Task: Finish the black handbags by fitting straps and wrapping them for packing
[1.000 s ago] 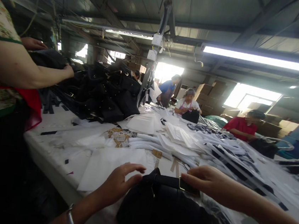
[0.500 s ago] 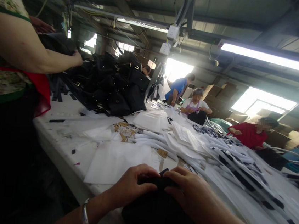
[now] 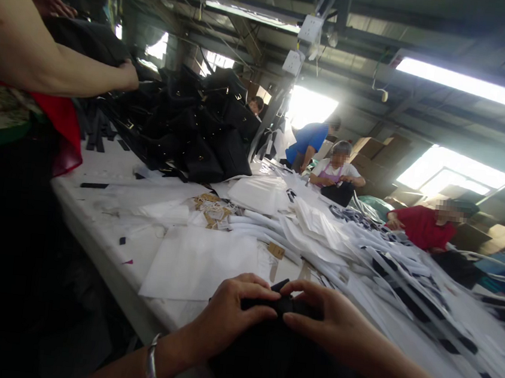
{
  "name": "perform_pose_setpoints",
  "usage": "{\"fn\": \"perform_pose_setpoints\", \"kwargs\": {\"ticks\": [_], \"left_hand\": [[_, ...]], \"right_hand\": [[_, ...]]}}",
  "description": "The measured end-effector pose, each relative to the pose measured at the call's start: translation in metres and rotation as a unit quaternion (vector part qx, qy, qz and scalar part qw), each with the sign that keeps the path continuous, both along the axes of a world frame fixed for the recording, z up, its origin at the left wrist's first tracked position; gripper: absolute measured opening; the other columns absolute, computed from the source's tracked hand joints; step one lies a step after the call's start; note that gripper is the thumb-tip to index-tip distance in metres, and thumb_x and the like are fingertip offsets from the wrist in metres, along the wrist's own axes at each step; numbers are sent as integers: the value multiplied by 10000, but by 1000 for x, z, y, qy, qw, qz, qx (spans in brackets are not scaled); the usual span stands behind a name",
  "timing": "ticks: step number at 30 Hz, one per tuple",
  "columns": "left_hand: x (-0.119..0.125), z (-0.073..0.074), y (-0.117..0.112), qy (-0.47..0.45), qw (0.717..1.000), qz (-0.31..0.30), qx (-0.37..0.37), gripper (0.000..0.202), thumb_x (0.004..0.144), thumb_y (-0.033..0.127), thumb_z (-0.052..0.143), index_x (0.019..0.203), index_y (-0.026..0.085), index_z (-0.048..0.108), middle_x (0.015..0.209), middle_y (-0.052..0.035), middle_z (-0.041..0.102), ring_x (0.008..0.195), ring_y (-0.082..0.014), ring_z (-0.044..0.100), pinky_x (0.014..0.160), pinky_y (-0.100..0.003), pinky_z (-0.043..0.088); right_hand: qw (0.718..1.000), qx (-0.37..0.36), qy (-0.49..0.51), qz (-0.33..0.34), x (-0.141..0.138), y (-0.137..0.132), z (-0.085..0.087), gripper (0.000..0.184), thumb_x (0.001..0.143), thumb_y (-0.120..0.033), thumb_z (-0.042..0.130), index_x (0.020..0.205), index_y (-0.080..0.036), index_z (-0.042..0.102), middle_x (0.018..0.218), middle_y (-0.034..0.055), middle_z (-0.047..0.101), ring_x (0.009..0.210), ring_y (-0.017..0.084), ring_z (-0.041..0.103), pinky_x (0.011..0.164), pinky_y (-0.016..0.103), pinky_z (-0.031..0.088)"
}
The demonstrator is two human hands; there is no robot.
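Note:
A black bag [image 3: 262,358] is at the near edge of the table, low in the view, its lower part dark and cut off by the frame. My left hand [image 3: 237,308], with a silver bangle at its wrist, pinches the bag's top edge between thumb and fingers. Close beside it, my right hand [image 3: 322,316] grips the same edge from the right. The fingertips of both hands nearly meet at a small black strap end [image 3: 280,284] that sticks up between them. Behind the hands lies a flat white sheet [image 3: 199,264].
A heap of black bags [image 3: 204,130] stands at the back left of the white table [image 3: 96,220]. Paper tags [image 3: 209,208], white sheets [image 3: 261,193] and white strips cover the middle. A co-worker's arm [image 3: 58,66] reaches in at left; several people work along the far side.
My hands have drawn closer together on the bag's top edge and shifted slightly right. The view has tilted a little. At left, the co-worker's arm and black bag sit slightly further left.

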State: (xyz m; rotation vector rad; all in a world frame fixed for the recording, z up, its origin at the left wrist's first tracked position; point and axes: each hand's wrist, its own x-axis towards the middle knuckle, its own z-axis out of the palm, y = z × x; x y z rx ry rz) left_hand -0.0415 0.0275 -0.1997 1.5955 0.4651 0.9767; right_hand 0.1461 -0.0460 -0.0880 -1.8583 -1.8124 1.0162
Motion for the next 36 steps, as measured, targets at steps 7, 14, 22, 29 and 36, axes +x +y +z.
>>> {"fn": "perform_pose_setpoints", "kwargs": {"ticks": [7,14,22,29,36], "left_hand": [[0,-5,-4,1,999,-18,-50,243,756,278,812,999,292,795,1070,-39,675,1057,-222,625,977,-289,446],[-5,-7,-6,-21,978,-77,-191,266,813,381,740,990,186,778,962,-60,747,957,-242,666,862,-318,486],[-2,-12,-3,-48,979,-87,-179,299,773,333,776,991,145,695,898,-52,690,848,-184,633,768,-276,474],[-4,-12,-7,-54,972,-104,-206,314,764,328,783,993,146,668,844,-24,635,800,-154,598,737,-261,448],[0,-19,-3,-80,934,-177,-299,385,736,287,810,1057,166,636,907,-9,617,861,-142,593,795,-256,441]], "right_hand": [[998,-23,19,-47,3,1,-17,356,851,-522,660,987,-195,630,755,-3,702,648,143,567,558,243,364],[998,-22,-5,-56,-5,-1,-14,302,844,-473,673,953,-204,589,717,-29,643,613,122,482,543,242,327],[997,-4,-53,-60,-8,-3,-16,309,833,-491,659,929,-205,594,761,-3,668,685,156,541,596,259,388],[995,1,-45,-85,-15,-7,-17,291,784,-430,693,925,-219,551,750,-19,631,643,144,531,545,242,371],[992,-23,-67,-105,-25,-8,-18,272,768,-391,664,898,-228,490,706,-52,567,585,113,443,517,240,317]]}}
